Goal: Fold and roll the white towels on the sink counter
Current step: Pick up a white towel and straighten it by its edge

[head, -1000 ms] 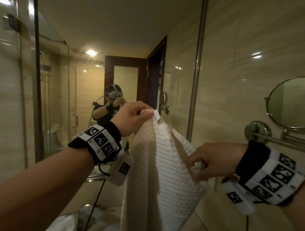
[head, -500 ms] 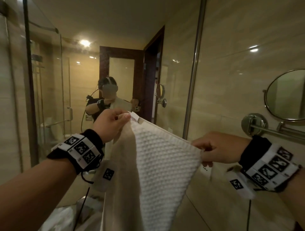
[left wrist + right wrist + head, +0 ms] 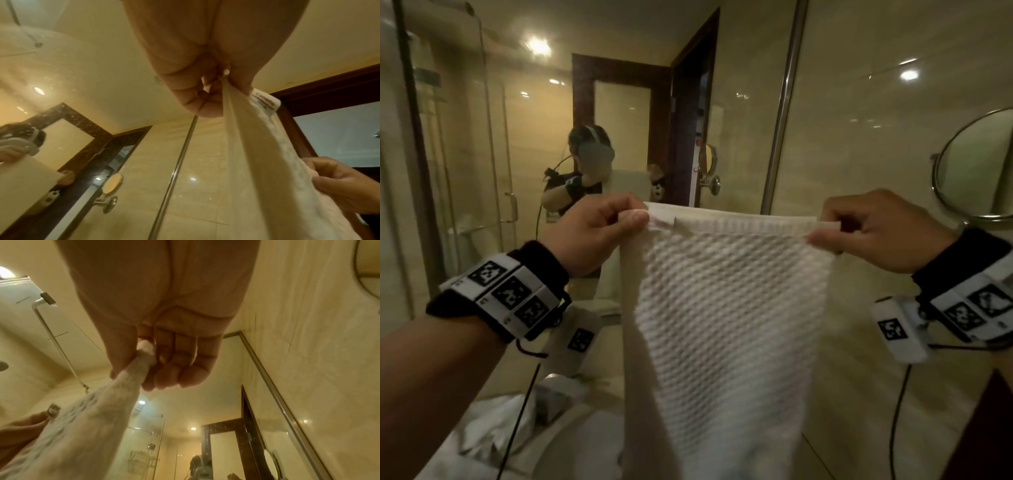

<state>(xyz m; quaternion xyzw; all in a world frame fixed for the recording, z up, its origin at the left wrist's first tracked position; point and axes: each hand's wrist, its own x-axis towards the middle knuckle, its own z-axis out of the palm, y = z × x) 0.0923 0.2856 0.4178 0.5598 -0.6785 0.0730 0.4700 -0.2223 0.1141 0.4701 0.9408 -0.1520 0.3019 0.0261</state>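
A white waffle-weave towel (image 3: 726, 325) hangs in the air in front of the mirror, stretched flat along its top hem. My left hand (image 3: 619, 219) pinches the top left corner, where a small label (image 3: 265, 102) sticks out. My right hand (image 3: 835, 233) pinches the top right corner between thumb and curled fingers. The left wrist view shows the towel (image 3: 267, 170) running from my left hand (image 3: 218, 87) down to the other hand. In the right wrist view the towel (image 3: 86, 426) leaves my right hand (image 3: 141, 360) toward the lower left. Its bottom edge is out of frame.
More white towels (image 3: 493, 428) lie crumpled on the counter at lower left, beside a pale basin rim (image 3: 571, 435). A round shaving mirror (image 3: 976, 168) on a metal arm juts from the right wall. The big wall mirror (image 3: 585, 137) faces me, with a glass shower screen (image 3: 448, 171) on the left.
Both hands have drawn apart and levelled. The right hand slid along the hem to the right corner, so the towel went from bunched and slanted to spread flat.
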